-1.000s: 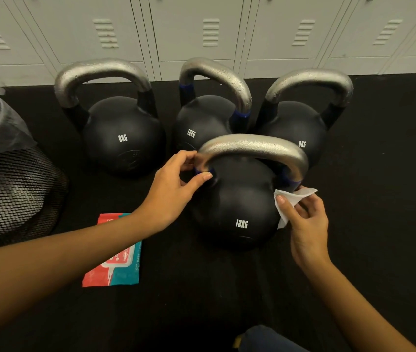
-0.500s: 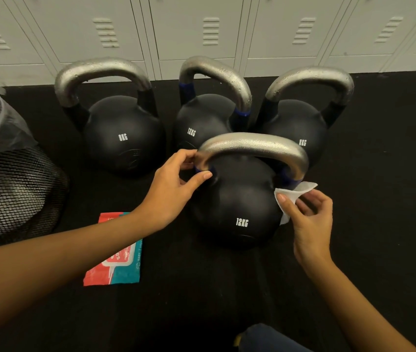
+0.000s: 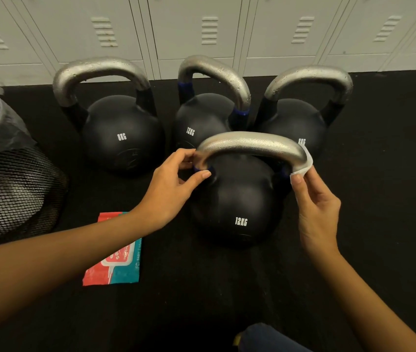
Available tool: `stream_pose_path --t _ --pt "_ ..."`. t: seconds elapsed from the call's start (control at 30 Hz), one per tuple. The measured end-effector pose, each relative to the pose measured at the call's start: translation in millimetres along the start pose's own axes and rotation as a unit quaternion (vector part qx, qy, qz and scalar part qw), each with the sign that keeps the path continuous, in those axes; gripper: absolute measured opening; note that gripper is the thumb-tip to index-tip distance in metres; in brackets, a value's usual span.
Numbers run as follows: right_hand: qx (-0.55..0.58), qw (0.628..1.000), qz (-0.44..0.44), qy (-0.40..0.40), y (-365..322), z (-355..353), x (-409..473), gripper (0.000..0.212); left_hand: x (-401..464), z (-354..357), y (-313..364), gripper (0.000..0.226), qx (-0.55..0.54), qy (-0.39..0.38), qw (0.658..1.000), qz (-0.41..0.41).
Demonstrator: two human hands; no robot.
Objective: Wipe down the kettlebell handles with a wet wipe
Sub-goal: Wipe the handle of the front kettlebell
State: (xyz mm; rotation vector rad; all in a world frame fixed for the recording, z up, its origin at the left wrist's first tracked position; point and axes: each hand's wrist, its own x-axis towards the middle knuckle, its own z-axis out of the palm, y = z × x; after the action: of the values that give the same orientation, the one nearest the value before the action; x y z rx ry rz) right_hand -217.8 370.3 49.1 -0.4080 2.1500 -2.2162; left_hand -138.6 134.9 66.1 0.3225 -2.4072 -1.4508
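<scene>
My left hand (image 3: 168,189) grips the front kettlebell's (image 3: 237,204) rough silver handle (image 3: 250,144); my right hand (image 3: 316,199) pinches a white wet wipe (image 3: 303,165) against its curved right end.

you're looking down at a black rubbery floor (image 3: 379,224), matte, dark all the way to the bottom edge. along the top runs a row of pale grey metal lockers (image 3: 194,29), doors closed, each with a small louvred vent, seams fanning out from lens distortion. at your left edge sits a black mesh bin (image 3: 11,189) with a clear plastic liner. light is dim and warm, even, no hard shadows.
</scene>
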Motion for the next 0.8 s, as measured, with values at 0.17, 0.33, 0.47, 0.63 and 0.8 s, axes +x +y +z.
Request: stream_pose_path --t 0.17,0.33,0.47,0.63,0.8 --pt "-0.091 0.992 -0.079 -0.027 -16.0 6.3 13.1 0.042 0.2 0.0 -0.8 0.042 0.001 -0.002 1.0 -0.003" --pt "-0.295 0.925 -0.203 -0.125 -53.0 27.6 41.0 0.031 4.9 -8.4 2.6 0.053 -0.02 -0.028 0.999 -0.003" --pt "-0.442 0.839 -0.258 -0.185 -66.1 48.1 45.5 0.041 17.3 -10.6 22.7 0.057 -0.068 -0.006 0.997 0.03" --pt "-0.274 0.918 -0.19 -0.215 -76.4 44.1 40.2 0.032 43.3 -2.7 63.5 0.031 0.045 0.066 0.977 0.199" --pt "-0.034 0.991 -0.129 0.011 -78.6 38.2 40.2 0.029 60.0 21.4 94.9 0.033 0.184 -0.018 0.948 0.257"
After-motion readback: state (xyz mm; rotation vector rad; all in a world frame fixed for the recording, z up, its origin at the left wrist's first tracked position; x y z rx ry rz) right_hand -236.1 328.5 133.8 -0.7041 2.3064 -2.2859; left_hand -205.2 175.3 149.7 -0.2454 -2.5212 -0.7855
